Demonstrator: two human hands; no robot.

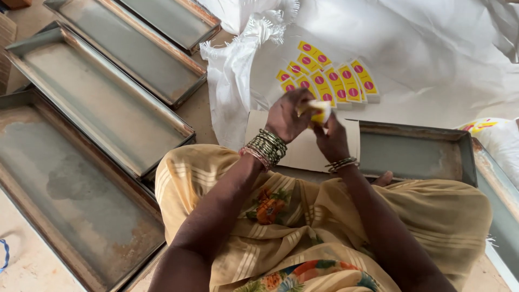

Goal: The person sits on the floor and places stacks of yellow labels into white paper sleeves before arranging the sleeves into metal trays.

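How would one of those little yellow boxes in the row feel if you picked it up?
Probably light: the yellow boxes look like thin card. Their flat faces suggest one would slide rather than roll. Likely easy to crush, being so slim.

Head cam, looking steeply down, close over lap.

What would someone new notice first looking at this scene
Probably the fan of small yellow packets with red dots, lying on the white sheet ahead of the person. Just below, the left hand and right hand hold one yellow packet together. Long grey metal trays fill the left side.
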